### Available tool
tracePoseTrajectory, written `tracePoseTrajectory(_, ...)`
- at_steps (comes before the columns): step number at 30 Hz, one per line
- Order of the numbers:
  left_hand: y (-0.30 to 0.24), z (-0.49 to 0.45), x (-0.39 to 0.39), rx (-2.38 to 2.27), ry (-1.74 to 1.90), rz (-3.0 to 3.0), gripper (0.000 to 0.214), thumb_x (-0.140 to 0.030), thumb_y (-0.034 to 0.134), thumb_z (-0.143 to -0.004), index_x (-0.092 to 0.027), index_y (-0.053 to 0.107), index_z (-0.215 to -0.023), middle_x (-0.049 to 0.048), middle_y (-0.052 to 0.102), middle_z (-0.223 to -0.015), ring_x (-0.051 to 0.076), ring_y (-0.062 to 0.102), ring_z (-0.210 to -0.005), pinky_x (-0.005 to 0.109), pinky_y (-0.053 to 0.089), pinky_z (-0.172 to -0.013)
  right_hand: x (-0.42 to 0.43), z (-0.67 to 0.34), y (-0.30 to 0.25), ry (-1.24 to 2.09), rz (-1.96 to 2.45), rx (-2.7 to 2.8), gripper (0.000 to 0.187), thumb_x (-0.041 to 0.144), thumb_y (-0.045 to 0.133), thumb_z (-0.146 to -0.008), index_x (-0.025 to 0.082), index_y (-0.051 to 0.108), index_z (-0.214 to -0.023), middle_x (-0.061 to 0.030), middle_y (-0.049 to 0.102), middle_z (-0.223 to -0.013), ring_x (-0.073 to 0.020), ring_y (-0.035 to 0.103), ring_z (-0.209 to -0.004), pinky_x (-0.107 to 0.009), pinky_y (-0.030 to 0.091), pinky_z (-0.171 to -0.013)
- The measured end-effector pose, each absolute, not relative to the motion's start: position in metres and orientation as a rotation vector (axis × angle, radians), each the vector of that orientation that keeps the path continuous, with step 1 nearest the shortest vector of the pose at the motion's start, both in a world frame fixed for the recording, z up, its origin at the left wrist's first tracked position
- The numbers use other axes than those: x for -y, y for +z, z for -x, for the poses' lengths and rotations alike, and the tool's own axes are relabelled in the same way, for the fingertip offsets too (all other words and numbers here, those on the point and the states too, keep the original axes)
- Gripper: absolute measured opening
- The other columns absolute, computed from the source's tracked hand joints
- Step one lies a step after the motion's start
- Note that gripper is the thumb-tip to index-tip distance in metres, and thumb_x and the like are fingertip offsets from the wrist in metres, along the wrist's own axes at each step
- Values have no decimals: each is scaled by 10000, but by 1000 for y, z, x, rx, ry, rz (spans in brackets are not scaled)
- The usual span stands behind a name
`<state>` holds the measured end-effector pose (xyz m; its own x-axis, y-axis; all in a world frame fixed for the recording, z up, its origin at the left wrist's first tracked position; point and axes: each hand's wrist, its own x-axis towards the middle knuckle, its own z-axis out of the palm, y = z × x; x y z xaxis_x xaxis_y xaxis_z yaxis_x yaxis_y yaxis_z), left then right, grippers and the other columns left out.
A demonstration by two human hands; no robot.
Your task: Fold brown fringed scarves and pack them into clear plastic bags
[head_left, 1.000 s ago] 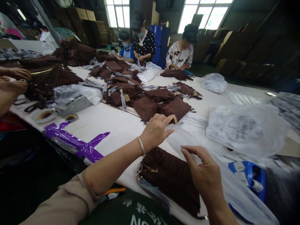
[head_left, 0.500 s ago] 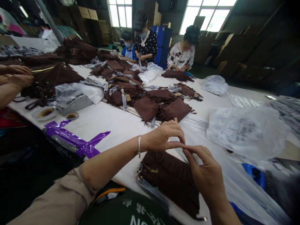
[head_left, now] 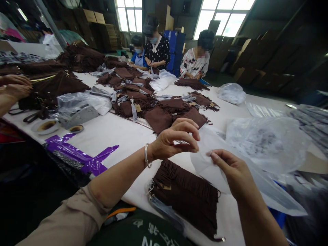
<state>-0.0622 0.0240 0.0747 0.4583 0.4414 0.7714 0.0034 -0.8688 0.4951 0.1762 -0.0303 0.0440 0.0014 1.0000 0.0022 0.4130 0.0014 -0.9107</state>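
My right hand [head_left: 227, 167] pinches a thin translucent plastic bag [head_left: 263, 191] between thumb and fingers, and the bag trails away to the right. My left hand [head_left: 176, 138] hovers left of it with thumb and forefinger pressed together; whatever may be between those tips is too small to make out. Below both hands, a dark brown fringed pouch [head_left: 186, 198] lies flat on the white table [head_left: 128, 133]. It has a tan tag [head_left: 167, 187] and a clear plastic-wrapped strip [head_left: 165, 212] along its near left side.
Brown fringed pouches [head_left: 159, 118] are heaped across the middle. A bulging clear bag [head_left: 266, 140] stands at right, tape rolls [head_left: 46, 126] and purple tape [head_left: 77, 153] at left. Another person's hands [head_left: 15, 89] work at far left; several co-workers [head_left: 157, 51] are across the table.
My hands, whose fingertips met before, have moved apart. The right hand has drawn the plastic bag up and rightward, uncovering more of the pouch's right end.
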Motion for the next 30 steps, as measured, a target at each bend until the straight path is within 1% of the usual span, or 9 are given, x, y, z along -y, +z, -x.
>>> tracePoseTrajectory(2,82,69,-23,-419,1425,-2320,44,-240,642,-823,-198,652,-833,63,638,-963,196,505,-1104,386,391,-1008,30,-179,42,944,1527,1486,332,482,622,-792,182,646,-929,-33,648,-795,-161,549,-677,-280,416,-609)
tracePoseTrajectory(4,84,70,-20,-487,1417,-2350,74,-225,593,-861,-178,650,-871,64,637,-947,173,529,-1031,353,404,-973,34,-174,44,818,1505,1542,310,463,611,-807,194,649,-955,-41,665,-876,-178,580,-754,-304,444,-684)
tracePoseTrajectory(8,73,54,-5,-746,1363,-2225,246,-362,590,-862,-134,639,-784,37,604,-748,117,518,-721,245,435,-709,48,-148,56,324,1414,1732,176,358,588,-850,239,651,-962,-11,648,-923,-166,585,-878,-302,439,-808)
tracePoseTrajectory(12,61,36,12,-902,1228,-2125,362,-500,647,-779,-142,634,-730,10,581,-668,92,469,-608,213,382,-586,59,-131,63,-114,1262,1864,165,241,604,-847,206,642,-1004,-32,614,-856,-161,554,-834,-308,430,-792)
tracePoseTrajectory(14,59,32,16,-930,1234,-2110,375,-520,659,-759,-146,634,-729,7,583,-664,90,470,-598,211,375,-570,61,-130,62,-229,1248,1910,192,211,608,-842,200,642,-1030,-41,610,-840,-172,539,-824,-325,424,-789)
tracePoseTrajectory(16,61,30,19,-937,1269,-2115,342,-479,641,-791,-146,629,-715,7,590,-663,89,474,-593,212,376,-567,62,-130,60,-286,1247,1933,206,184,614,-834,197,640,-1038,-43,611,-835,-176,529,-814,-335,421,-783)
tracePoseTrajectory(20,64,32,19,-845,1304,-2129,264,-333,552,-881,-133,630,-727,19,604,-695,88,488,-629,212,390,-611,63,-130,61,-245,1240,1908,185,167,629,-821,185,635,-1006,-32,597,-811,-160,522,-788,-329,421,-772)
tracePoseTrajectory(24,64,37,16,-729,1175,-1943,244,-338,560,-883,-125,644,-801,11,593,-701,84,501,-644,198,403,-624,65,-133,65,54,1208,1900,203,199,585,-860,239,628,-1054,-15,591,-851,-141,542,-815,-300,440,-751)
tracePoseTrajectory(30,64,45,6,-509,1034,-1787,217,-288,572,-875,-112,612,-756,8,565,-682,86,511,-648,202,412,-627,62,-141,71,383,1235,1872,149,264,560,-879,273,636,-1007,13,594,-873,-125,555,-834,-271,423,-732)
